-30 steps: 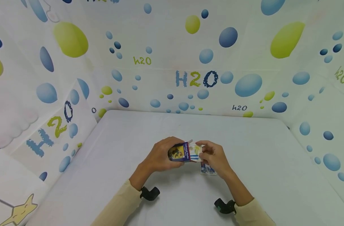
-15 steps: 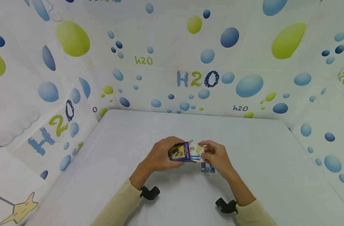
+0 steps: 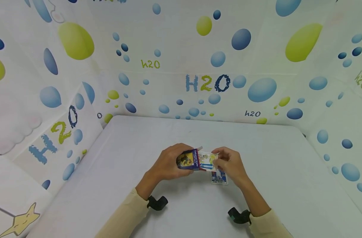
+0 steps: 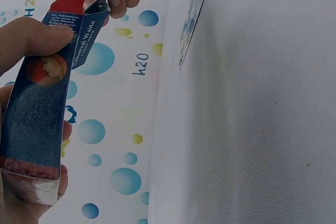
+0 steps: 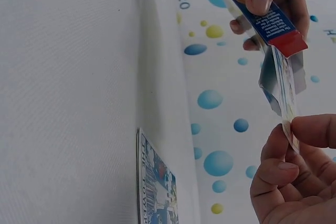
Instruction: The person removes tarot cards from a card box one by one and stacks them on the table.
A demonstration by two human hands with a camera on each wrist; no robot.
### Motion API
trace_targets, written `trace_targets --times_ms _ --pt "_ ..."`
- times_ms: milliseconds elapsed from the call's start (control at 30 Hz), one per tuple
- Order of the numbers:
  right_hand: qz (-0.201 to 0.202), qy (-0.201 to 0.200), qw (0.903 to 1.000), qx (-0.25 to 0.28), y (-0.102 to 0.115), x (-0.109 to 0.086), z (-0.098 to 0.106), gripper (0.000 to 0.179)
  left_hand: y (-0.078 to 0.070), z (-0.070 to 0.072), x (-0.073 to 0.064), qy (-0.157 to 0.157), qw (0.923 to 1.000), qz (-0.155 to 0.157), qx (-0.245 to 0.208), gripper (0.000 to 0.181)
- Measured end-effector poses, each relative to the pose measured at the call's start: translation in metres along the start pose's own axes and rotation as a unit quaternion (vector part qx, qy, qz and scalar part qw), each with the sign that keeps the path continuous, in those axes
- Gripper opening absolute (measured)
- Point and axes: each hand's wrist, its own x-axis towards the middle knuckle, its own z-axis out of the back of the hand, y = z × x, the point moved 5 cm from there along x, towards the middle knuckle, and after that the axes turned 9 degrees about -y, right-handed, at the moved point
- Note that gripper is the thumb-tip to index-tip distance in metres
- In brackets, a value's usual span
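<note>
My left hand (image 3: 168, 162) grips a dark blue tarot card box (image 3: 186, 160), labelled "Universal Waite", above the table. Its red-lined flap (image 4: 68, 2) stands unfolded at the open end, which faces right. Thumb and fingers of my right hand (image 3: 230, 165) pinch the outer end of a tarot card (image 3: 206, 160) that sticks partway out of the box. The right wrist view shows this card (image 5: 286, 95) edge-on, so I cannot tell whether it is one or more. Below, partly covered by the right hand, "The Tower" card (image 3: 219, 178) lies face up on the table.
A white-covered table (image 3: 139, 138) spreads beneath both hands. Behind it rises a pale backdrop (image 3: 169, 39) printed with blue and green drops. Black camera mounts (image 3: 157, 203) sit at both wrists.
My right hand has moved slightly to the right, drawing the pinched tarot card farther out of the box. The left hand and the box have stayed nearly still.
</note>
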Motion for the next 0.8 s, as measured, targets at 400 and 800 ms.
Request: trace_targets --times_ms 400,800 --pt "-0.001 -0.007 1.0 0.004 0.0014 0.0017 0.0091 0.012 0.0045 -0.0008 -0.0006 -0.01 0.9998 0.01 0.017 0.071" --pt "0.015 0.009 0.9997 0.016 0.0025 0.0014 0.0061 0.012 0.0058 0.0011 -0.0013 -0.016 0.9998 0.006 0.01 0.07"
